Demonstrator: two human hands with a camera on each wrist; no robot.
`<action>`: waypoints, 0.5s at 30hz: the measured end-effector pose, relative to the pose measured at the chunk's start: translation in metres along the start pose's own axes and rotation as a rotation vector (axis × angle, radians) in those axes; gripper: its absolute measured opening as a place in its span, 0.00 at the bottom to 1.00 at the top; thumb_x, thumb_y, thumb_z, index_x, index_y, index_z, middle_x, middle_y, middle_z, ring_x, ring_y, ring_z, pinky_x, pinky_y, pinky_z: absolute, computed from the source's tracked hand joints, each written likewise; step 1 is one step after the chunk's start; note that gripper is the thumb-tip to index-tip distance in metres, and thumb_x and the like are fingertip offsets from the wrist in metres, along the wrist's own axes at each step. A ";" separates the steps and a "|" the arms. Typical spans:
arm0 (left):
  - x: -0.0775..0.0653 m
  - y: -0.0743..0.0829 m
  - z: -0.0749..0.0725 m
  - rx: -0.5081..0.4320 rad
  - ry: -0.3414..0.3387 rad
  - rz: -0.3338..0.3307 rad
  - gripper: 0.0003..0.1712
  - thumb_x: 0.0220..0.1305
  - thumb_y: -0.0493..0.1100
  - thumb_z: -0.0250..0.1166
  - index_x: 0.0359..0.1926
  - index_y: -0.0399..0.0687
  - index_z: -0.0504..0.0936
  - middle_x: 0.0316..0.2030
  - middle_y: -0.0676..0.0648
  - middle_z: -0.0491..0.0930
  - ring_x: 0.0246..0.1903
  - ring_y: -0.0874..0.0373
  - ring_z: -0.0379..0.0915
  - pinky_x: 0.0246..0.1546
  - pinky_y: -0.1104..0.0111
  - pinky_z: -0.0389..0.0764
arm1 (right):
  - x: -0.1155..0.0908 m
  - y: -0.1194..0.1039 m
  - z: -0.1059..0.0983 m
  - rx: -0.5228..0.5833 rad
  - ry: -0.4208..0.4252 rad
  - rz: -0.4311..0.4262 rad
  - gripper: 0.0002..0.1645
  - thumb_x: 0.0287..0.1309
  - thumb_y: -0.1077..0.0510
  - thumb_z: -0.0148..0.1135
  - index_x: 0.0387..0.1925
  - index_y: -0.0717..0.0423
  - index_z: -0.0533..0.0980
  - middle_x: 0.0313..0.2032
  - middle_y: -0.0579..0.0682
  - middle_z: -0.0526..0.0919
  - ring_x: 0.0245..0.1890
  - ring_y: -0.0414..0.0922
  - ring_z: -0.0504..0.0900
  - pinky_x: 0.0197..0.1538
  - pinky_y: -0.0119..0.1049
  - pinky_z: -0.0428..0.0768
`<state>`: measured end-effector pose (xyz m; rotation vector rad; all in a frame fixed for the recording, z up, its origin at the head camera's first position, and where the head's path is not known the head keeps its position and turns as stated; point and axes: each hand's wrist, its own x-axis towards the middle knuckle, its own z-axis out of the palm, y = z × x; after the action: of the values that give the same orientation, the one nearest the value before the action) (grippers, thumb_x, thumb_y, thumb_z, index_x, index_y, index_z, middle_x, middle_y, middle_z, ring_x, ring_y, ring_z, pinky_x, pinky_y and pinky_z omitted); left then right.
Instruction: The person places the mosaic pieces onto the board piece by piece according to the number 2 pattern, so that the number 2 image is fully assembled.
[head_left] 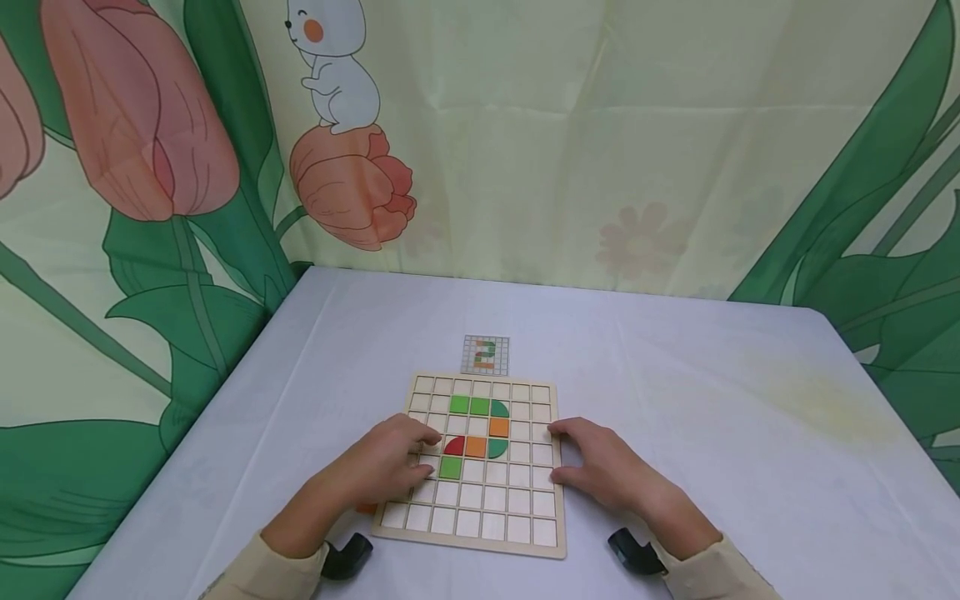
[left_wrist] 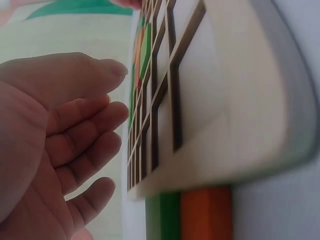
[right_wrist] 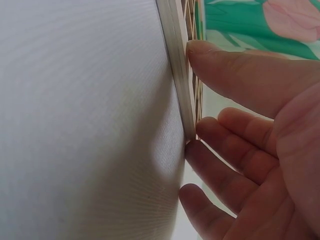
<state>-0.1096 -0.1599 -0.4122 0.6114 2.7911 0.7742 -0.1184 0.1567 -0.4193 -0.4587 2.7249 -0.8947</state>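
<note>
A wooden grid board (head_left: pixel 468 544) lies on the table. Set in its cells are green squares (head_left: pixel 459 404), orange squares (head_left: pixel 476 447), a red rounded piece (head_left: pixel 455 447) and dark green rounded pieces (head_left: pixel 497 448). My left hand (head_left: pixel 390 458) hovers over the board's left side, fingers loosely bent, with nothing between thumb and fingers. At the right edge, my right hand (head_left: pixel 607 462) touches the board with its thumb and fingertips, not curled round it. In the left wrist view, an orange block (left_wrist: pixel 207 212) and a green block (left_wrist: pixel 165 215) sit beside the board.
A small pattern card (head_left: pixel 486 355) lies just beyond the board's far edge. The white-covered table (head_left: pixel 712 400) reaches back to a printed curtain (head_left: pixel 525 167). Black wrist devices (head_left: pixel 347 557) sit by both sleeves.
</note>
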 end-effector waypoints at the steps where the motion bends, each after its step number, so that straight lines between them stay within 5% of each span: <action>1: -0.001 -0.001 -0.001 0.000 0.008 -0.003 0.18 0.58 0.36 0.73 0.51 0.41 0.84 0.46 0.51 0.81 0.50 0.53 0.74 0.52 0.56 0.77 | 0.000 0.000 0.000 0.000 0.001 -0.001 0.34 0.53 0.58 0.75 0.62 0.58 0.74 0.60 0.52 0.76 0.64 0.53 0.72 0.66 0.51 0.68; 15: -0.018 -0.015 -0.018 -0.017 0.006 -0.173 0.22 0.52 0.39 0.78 0.49 0.47 0.84 0.47 0.54 0.80 0.54 0.53 0.73 0.56 0.57 0.75 | -0.001 0.001 0.000 -0.012 0.001 -0.013 0.34 0.53 0.58 0.75 0.61 0.59 0.74 0.60 0.52 0.77 0.64 0.53 0.72 0.65 0.52 0.68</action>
<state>-0.1036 -0.1874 -0.4035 0.3592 2.7938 0.7639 -0.1179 0.1576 -0.4193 -0.4794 2.7328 -0.8824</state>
